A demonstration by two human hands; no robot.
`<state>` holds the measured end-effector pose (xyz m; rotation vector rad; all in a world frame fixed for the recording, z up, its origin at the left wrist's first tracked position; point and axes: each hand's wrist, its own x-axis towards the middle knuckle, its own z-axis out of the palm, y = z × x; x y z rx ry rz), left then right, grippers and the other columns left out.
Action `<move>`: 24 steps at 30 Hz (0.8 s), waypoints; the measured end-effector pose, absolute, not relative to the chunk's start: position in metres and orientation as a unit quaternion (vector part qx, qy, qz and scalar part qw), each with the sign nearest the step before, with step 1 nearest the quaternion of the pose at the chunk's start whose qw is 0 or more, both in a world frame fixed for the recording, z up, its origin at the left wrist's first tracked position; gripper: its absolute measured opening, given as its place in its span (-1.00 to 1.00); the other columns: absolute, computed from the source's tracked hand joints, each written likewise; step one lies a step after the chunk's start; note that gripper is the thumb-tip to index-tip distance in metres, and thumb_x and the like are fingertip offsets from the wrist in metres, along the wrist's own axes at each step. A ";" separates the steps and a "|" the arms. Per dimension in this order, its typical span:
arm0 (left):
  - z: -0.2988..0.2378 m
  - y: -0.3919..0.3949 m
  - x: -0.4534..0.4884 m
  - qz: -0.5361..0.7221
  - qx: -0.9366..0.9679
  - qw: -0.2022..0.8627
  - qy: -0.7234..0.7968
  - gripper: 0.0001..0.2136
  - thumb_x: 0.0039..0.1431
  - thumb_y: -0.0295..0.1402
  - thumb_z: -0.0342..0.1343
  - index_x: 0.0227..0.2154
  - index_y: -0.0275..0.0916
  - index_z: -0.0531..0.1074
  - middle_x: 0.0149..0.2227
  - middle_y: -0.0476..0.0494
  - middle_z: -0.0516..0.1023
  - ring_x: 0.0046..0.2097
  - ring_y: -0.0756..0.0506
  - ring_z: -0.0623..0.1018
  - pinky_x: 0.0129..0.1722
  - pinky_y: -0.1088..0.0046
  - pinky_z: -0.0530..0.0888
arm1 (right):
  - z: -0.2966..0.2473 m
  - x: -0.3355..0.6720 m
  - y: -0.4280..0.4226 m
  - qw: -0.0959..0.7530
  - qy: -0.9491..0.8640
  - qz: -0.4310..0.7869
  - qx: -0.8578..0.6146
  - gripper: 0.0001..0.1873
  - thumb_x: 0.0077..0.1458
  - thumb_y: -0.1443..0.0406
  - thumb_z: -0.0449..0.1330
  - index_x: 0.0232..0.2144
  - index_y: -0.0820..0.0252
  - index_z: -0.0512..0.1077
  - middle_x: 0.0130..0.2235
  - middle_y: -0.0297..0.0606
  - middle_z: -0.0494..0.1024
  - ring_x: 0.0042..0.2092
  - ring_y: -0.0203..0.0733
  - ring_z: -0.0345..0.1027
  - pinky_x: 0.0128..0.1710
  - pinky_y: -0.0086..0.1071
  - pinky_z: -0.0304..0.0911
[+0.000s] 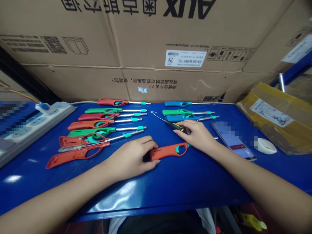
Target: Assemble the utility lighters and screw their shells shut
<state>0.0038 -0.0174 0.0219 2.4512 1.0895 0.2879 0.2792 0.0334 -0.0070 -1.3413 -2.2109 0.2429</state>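
Left hand [140, 154]: fingers closed round the butt of an orange lighter [164, 151] lying on the desk [117, 198], apparently to steady it. Right hand [196, 133]: fingers clamped on a screwdriver [174, 125] by its handle, tip at small silver bits [152, 112], maybe screws, likely bunched so none stray. Other lighters [102, 110] in two groups, barrels rightward, probably kept sorted. Opened lighter [65, 157] at left: shell halves apart, clear piece [70, 148] between. Box [263, 100] on the right: can't see inside from where I stand.
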 end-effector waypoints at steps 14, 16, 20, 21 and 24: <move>0.017 -0.016 0.003 0.106 0.897 0.211 0.372 -0.68 0.29 -0.16 0.19 0.01 -0.21 0.47 -0.11 -0.13 0.48 -0.16 -0.14 0.54 -0.16 0.34 0.50 | -0.004 0.276 0.030 0.377 -0.768 0.112 -0.505 -0.75 0.17 0.18 0.27 -0.18 0.19 0.61 -0.45 -0.32 0.48 -0.48 -0.27 0.24 -0.45 -0.35 0.16; 0.015 -0.017 0.003 0.109 0.898 0.215 0.369 -0.67 0.30 -0.14 0.19 0.02 -0.20 0.47 -0.10 -0.13 0.48 -0.14 -0.14 0.54 -0.14 0.33 0.50 | 0.000 0.277 0.028 0.416 -0.742 0.117 -0.512 -0.75 0.17 0.17 0.27 -0.21 0.20 0.62 -0.46 -0.33 0.47 -0.48 -0.28 0.24 -0.45 -0.35 0.17; 0.014 -0.017 0.003 0.119 0.897 0.219 0.366 -0.64 0.30 -0.11 0.18 0.04 -0.20 0.47 -0.07 -0.14 0.49 -0.11 -0.15 0.56 -0.11 0.32 0.52 | 0.008 0.280 0.026 0.477 -0.692 0.135 -0.525 -0.76 0.17 0.15 0.26 -0.26 0.17 0.61 -0.41 -0.28 0.54 -0.44 -0.26 0.32 -0.45 -0.36 0.22; 0.013 -0.017 0.003 0.120 0.896 0.220 0.366 -0.63 0.30 -0.11 0.18 0.05 -0.20 0.47 -0.07 -0.14 0.49 -0.11 -0.15 0.56 -0.12 0.32 0.52 | 0.010 0.280 0.025 0.488 -0.681 0.140 -0.528 -0.77 0.17 0.14 0.26 -0.27 0.16 0.61 -0.41 -0.28 0.55 -0.43 -0.25 0.34 -0.45 -0.36 0.23; 0.012 -0.017 0.003 0.123 0.897 0.219 0.364 -0.63 0.31 -0.10 0.17 0.05 -0.21 0.47 -0.07 -0.15 0.49 -0.12 -0.15 0.56 -0.15 0.33 0.52 | 0.013 0.280 0.024 0.515 -0.654 0.150 -0.533 -0.76 0.18 0.12 0.25 -0.28 0.13 0.61 -0.39 -0.27 0.57 -0.41 -0.22 0.37 -0.45 -0.35 0.25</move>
